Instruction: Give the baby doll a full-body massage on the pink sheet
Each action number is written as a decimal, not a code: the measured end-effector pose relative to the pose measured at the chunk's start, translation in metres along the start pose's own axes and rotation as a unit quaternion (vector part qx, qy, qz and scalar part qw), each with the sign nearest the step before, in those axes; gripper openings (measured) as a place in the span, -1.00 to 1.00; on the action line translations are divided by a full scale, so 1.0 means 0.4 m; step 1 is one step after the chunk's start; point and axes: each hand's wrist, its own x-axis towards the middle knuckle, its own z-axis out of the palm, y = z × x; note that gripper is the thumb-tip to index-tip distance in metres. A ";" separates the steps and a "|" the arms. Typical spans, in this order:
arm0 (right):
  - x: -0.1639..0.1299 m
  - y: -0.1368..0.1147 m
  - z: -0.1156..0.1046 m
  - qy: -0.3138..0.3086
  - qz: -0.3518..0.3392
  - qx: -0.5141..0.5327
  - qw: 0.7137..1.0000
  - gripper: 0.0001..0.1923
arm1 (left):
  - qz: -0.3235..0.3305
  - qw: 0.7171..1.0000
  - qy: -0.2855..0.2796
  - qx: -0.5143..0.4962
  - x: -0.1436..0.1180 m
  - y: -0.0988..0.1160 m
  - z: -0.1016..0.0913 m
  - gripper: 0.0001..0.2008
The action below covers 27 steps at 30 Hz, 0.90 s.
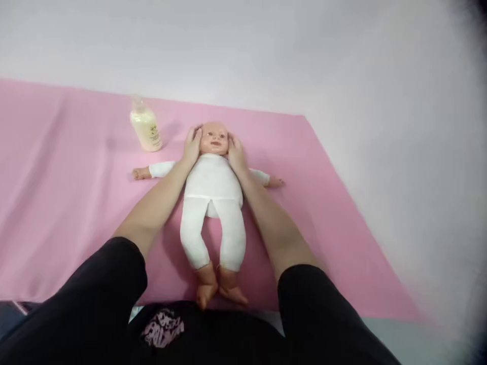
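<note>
A baby doll in a white cloth suit lies on its back, face up, with its arms stretched out sideways and its bare feet toward me. My left hand cups the left side of its head, fingers together and curved along it. Against the head's other side rests my right hand, cupped the same way, so the head is held between both palms. My fingertips are partly hidden behind the head. My forearms pass over the doll's upper arms.
A pump bottle of pale yellow liquid stands left of the doll's head. Beneath everything is a pink cloth with soft creases, its right edge slanting toward me. A pale wall rises behind.
</note>
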 end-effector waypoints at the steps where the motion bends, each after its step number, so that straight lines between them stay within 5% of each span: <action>1: 0.002 0.003 -0.001 0.001 0.004 -0.003 1.000 -0.37 | -0.002 1.000 0.001 -0.004 0.003 -0.006 0.000 -0.17; 9: -0.001 -0.008 0.004 0.014 0.029 0.004 0.999 -0.33 | 0.000 1.000 0.007 0.007 0.007 -0.021 -0.004 -0.22; 22: -0.031 -0.064 0.000 -0.064 0.038 -0.001 0.997 -0.05 | 0.094 0.983 -0.099 0.124 -0.016 0.008 -0.007 -0.06; 27: -0.029 -0.045 -0.001 -0.060 0.025 -0.013 0.998 -0.15 | 0.104 0.979 -0.105 0.143 -0.017 0.012 -0.008 -0.08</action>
